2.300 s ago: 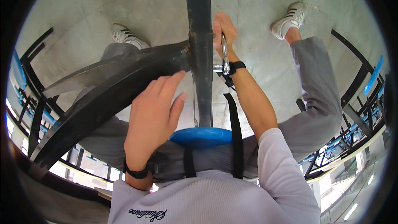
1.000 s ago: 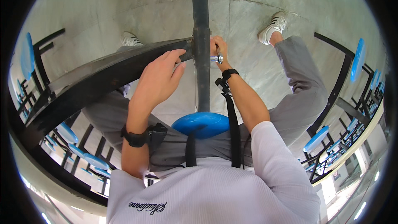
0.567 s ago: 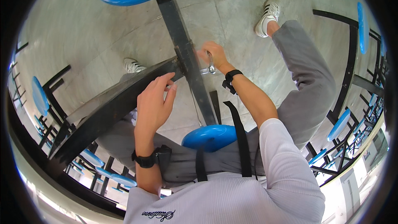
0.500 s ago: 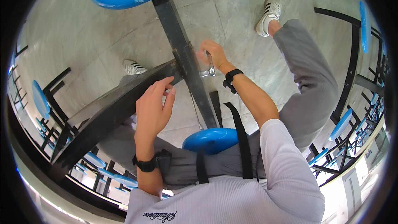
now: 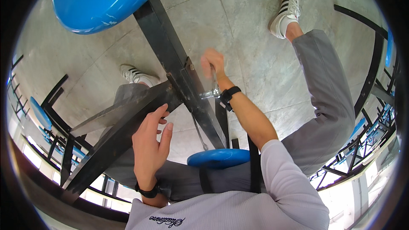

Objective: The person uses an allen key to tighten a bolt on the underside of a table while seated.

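My right hand [image 5: 214, 63], smeared by motion at the fingers, is closed on the handle of a silver ratchet wrench [image 5: 213, 76]. The wrench's socket [image 5: 208, 95] points left at the side of a black steel beam [image 5: 162, 38], near where a second black beam [image 5: 123, 134] joins it. Along that second beam lies my left hand [image 5: 150, 142], fingers stretched and thumb apart, with nothing in it. Its fingertips are at the beam's edge; whether they press on it I cannot tell.
A round blue seat [image 5: 106, 2] tops the beam's far end, and another blue seat [image 5: 218, 158] is close to my lap. A thin metal rod [image 5: 199, 128] with a rounded end slants beside the beam. More black frames [image 5: 55, 98] with blue seats stand on both sides.
The view has shifted, so the frame and far seat appear lower and further left. My left fingertips are slightly further from the beam joint. My right hand stays on the wrench, still blurred.
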Demonstrator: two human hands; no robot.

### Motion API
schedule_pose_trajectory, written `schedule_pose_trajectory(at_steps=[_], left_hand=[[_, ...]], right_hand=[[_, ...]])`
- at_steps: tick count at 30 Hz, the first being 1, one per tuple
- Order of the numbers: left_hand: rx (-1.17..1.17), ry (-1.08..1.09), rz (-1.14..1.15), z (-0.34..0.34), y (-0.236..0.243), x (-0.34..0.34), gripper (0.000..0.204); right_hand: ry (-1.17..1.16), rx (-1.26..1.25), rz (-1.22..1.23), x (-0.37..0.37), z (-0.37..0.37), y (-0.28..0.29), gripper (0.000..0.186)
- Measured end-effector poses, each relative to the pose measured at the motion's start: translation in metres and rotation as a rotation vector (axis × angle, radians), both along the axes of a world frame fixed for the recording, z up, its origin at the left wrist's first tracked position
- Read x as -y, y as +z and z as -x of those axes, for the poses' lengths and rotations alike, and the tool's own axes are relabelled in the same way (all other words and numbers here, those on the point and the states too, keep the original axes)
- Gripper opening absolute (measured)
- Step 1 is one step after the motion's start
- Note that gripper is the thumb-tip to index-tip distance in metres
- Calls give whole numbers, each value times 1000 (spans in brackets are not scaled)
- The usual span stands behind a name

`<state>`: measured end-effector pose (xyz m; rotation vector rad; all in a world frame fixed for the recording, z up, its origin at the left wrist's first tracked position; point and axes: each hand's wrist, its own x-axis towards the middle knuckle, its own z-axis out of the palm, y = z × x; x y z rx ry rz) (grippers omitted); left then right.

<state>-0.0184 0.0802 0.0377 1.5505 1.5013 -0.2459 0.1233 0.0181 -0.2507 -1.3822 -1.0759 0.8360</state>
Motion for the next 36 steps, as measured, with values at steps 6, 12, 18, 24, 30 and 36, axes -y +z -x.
schedule_pose_trajectory(at_steps=[6, 12, 18, 24, 30, 36], left_hand=[[27, 38, 21, 4, 3, -2, 35], [53, -8, -67, 8, 8, 0, 34], [110, -30, -282, 13, 9, 2, 30], [140, 99, -403, 16, 5, 4, 28], [136, 104, -492, 28, -1, 9, 30], [132, 111, -603, 34, -12, 6, 32]], right_hand=[[-101, -12, -14, 3, 4, 1, 21], [-68, 20, 212, 29, -1, 17, 21], [2, -94, 554, 51, -4, 42, 18], [6, 202, 695, 75, -2, 42, 20], [-36, 49, 1120, 74, -3, 87, 34], [64, 195, 1164, 81, -7, 81, 48]])
